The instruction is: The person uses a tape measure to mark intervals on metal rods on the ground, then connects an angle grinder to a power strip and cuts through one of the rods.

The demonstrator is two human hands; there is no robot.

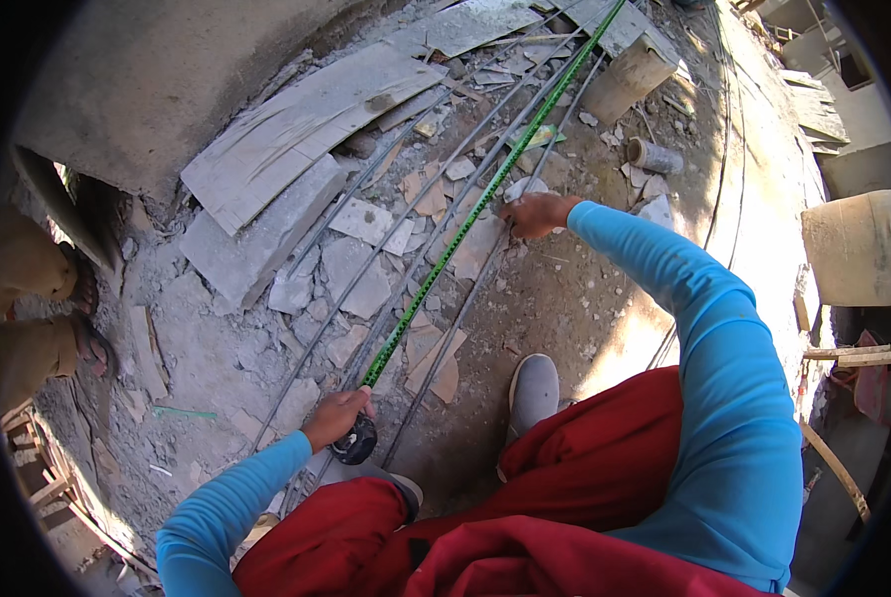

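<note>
Head view, looking down at rubble-strewn ground.

Left hand (336,416), lower centre of frame: closed around the dark tape measure case (355,441), pressing it down near the closest ends of the steel bars (445,214).

Green tape (465,221): already drawn out, running diagonally from the case to the top centre of the frame, lying along the bars. Its far end is out of view.

Right hand (537,213), centre of frame: down on the tape and the nearest bar, fingers curled; probably pinching or marking a spot, but the grip is too small to tell.

Progress, as judged: tape laid and held at both points; no mark visible on the bars, so marking or cutting appears undone.

Broken slabs (296,134) lie upper left; another person's sandalled feet (82,313) at the left edge.
</note>
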